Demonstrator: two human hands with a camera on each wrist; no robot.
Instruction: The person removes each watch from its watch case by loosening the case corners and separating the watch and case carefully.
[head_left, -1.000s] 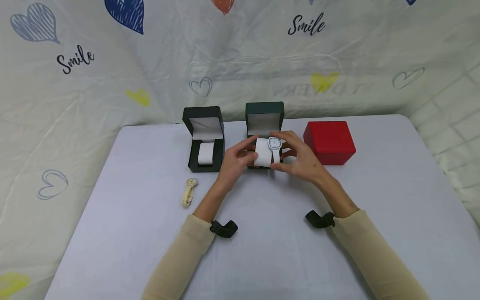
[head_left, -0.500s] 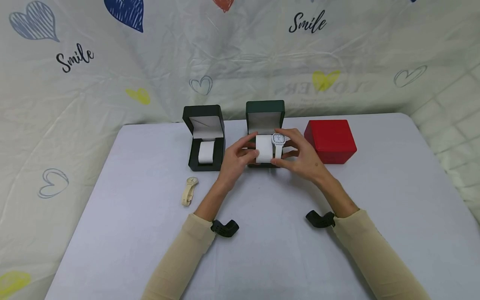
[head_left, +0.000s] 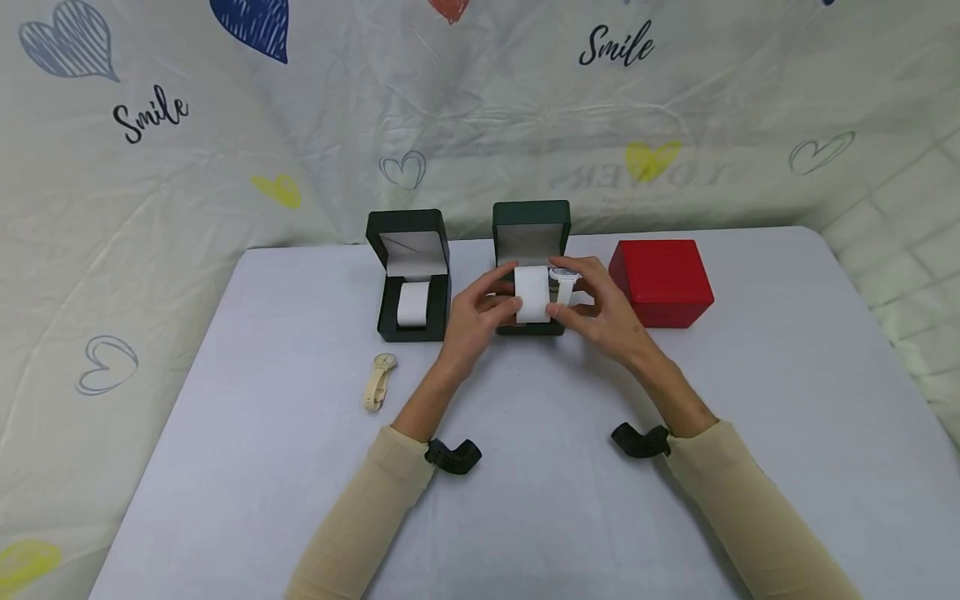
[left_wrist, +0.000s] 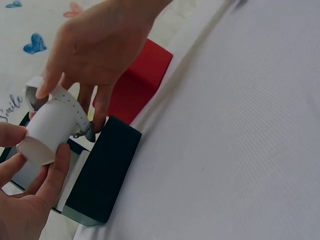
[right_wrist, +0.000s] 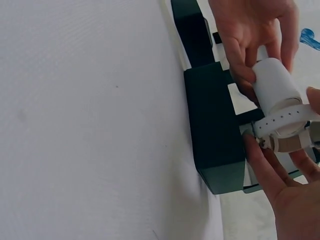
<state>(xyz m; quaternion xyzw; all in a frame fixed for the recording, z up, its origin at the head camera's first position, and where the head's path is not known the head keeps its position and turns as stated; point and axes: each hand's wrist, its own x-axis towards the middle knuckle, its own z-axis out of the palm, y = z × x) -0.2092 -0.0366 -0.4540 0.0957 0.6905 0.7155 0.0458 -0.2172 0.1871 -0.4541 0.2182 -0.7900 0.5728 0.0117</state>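
Note:
Above the open green box point(head_left: 530, 223), my left hand point(head_left: 487, 307) grips a white cushion roll point(head_left: 531, 293) by its left end. My right hand point(head_left: 592, 304) pinches a white watch point(head_left: 564, 282) whose strap loops round the cushion's right end. The left wrist view shows the cushion point(left_wrist: 52, 132) between my left fingers point(left_wrist: 55, 170), with the perforated strap point(left_wrist: 70, 100) under the right hand point(left_wrist: 100, 50). In the right wrist view the strap point(right_wrist: 285, 119) wraps the cushion point(right_wrist: 275, 85) just over the green box point(right_wrist: 212, 125).
An open black box point(head_left: 408, 229) with its own white cushion point(head_left: 412, 304) stands left of the green one. A closed red box point(head_left: 660, 282) sits to the right. A beige watch point(head_left: 378, 382) lies on the grey table point(head_left: 525, 517) near the left arm.
The white watch has slid right along the cushion to its right end, and its face has turned away from the head camera. Both hands stayed above the green box.

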